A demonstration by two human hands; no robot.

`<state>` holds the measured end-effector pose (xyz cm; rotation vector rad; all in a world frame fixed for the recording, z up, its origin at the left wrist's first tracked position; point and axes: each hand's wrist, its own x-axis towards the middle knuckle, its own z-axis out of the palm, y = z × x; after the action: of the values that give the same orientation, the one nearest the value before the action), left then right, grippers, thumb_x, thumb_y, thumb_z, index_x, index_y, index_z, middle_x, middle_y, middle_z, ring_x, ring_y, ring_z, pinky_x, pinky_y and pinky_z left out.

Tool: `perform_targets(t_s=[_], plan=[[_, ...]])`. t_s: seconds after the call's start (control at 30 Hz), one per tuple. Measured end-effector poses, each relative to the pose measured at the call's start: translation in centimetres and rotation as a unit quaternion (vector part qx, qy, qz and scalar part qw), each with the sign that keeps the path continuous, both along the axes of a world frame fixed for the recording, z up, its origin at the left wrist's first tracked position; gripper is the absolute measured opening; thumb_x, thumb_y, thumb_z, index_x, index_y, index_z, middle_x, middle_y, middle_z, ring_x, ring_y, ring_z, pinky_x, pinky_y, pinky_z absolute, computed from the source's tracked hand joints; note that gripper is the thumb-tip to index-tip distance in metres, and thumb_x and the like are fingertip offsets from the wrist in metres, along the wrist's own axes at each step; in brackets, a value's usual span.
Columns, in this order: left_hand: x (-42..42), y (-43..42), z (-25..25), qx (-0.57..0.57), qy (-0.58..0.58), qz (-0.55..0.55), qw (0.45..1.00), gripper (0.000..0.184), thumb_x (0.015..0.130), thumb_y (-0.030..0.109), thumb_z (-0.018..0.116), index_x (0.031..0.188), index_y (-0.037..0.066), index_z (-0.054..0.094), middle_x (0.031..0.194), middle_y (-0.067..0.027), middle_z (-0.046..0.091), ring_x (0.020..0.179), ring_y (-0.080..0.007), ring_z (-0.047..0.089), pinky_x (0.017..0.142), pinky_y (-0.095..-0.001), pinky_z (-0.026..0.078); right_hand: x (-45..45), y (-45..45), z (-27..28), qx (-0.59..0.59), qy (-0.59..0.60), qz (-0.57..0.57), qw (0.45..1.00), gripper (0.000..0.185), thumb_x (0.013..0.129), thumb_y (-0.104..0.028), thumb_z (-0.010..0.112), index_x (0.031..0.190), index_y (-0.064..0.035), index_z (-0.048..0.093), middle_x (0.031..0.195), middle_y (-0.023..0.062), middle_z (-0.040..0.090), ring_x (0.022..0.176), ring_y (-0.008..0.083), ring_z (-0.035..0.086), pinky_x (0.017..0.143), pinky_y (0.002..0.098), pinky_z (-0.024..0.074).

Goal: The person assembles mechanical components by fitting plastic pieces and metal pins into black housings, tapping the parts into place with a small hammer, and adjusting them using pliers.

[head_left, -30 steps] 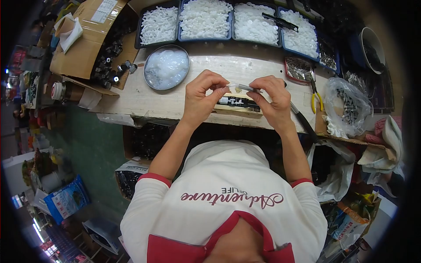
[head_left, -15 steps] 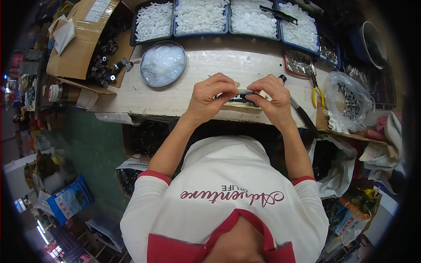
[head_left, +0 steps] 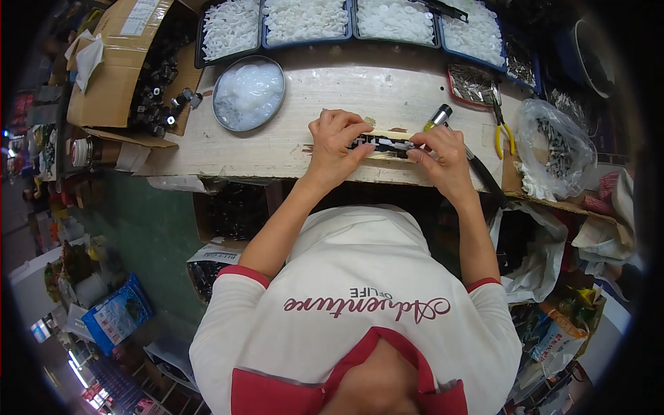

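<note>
A long, narrow black part with whitish and silvery pieces along it lies level near the table's front edge. Fingers and thumb of my left hand are closed around its left end. At its other end my right hand pinches it, thumb below and fingers above. The fingertips partly cover both ends, and its exact kind is unclear. A pale wooden strip lies on the table just behind it. Close beyond my right hand rests a tool with a black-and-silver handle end.
Trays of small white plastic pieces line the back. A round metal dish holds a translucent white mass. A carton with black parts stands left. Yellow-handled pliers, a red tray of metal pieces and a plastic bag are right.
Both hands have lowered slightly and spread apart along the black part, exposing more of its middle. The right fingers have shifted to its right end. The camera view has shifted a little.
</note>
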<state>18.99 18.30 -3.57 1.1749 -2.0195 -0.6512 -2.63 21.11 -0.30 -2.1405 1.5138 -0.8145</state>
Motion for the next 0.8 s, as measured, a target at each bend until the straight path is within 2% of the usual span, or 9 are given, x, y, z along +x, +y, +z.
perform_targets(t_s=[0.53,0.63,0.8], plan=[[-0.42,0.21,-0.03,0.009,-0.006,0.013,1.000,0.029,0.063,0.011,0.072,0.091,0.010,0.065,0.094,-0.0009,0.057,0.097,-0.0194,0.046,0.084,-0.0341,0.028,0.96,-0.43,-0.27,-0.001,0.019,0.024,1.000,0.017,0.070,-0.010,0.068,0.086,-0.0078,0.062,0.073,0.0005,0.056,0.076,0.0166,0.051,0.074,0.0323,0.0296],[-0.45,0.27,-0.07,0.010,0.006,0.016,1.000,0.027,0.063,0.011,0.072,0.089,0.010,0.065,0.092,-0.0003,0.057,0.096,-0.0191,0.046,0.082,-0.0338,0.028,0.84,-0.46,-0.44,0.002,0.014,0.026,1.000,0.016,0.071,-0.008,0.067,0.086,-0.0079,0.062,0.076,0.0011,0.057,0.076,0.0165,0.051,0.074,0.0324,0.0298],[-0.43,0.38,-0.41,-0.023,-0.003,-0.006,1.000,0.014,0.062,0.007,0.071,0.074,0.013,0.067,0.087,0.0034,0.057,0.093,-0.0171,0.046,0.080,-0.0333,0.026,0.54,-0.48,-0.71,-0.022,0.018,0.029,0.999,0.017,0.070,-0.004,0.065,0.086,-0.0078,0.062,0.081,0.0015,0.057,0.078,0.0171,0.052,0.073,0.0322,0.0302]])
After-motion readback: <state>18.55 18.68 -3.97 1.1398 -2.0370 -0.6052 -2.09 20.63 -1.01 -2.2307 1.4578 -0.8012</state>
